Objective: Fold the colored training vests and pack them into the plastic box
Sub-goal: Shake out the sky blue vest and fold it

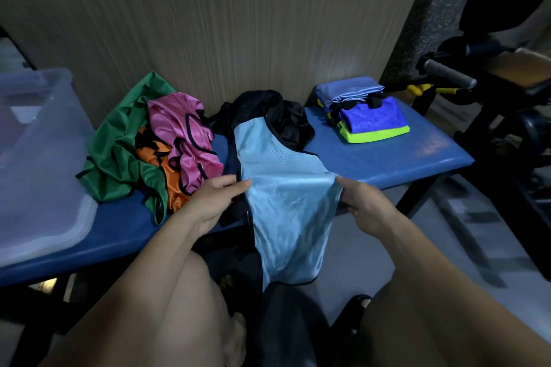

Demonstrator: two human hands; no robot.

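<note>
Light-blue vest (283, 188) draped over front edge of blue bench (387, 158), lower part hung toward floor. Left edge pinched by left hand (213, 202), right edge gripped by right hand (365, 205), fingers curled round fabric. Unfolded green, pink, orange vests (155, 143) heaped at left; black vest (277, 110) behind. Folded stack (363, 110) laid at right end. Translucent plastic box (35, 158) set at far left.

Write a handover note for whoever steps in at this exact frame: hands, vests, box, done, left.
Left hand and right hand each grip a side edge of the light blue vest, draped over the blue bench edge.
Folded stack sits at the bench's right end.
Unfolded: green vest, orange vest, pink vest, black vest.
Plastic box stands left; contents unclear.
Left: fold these, pack everything.
</note>
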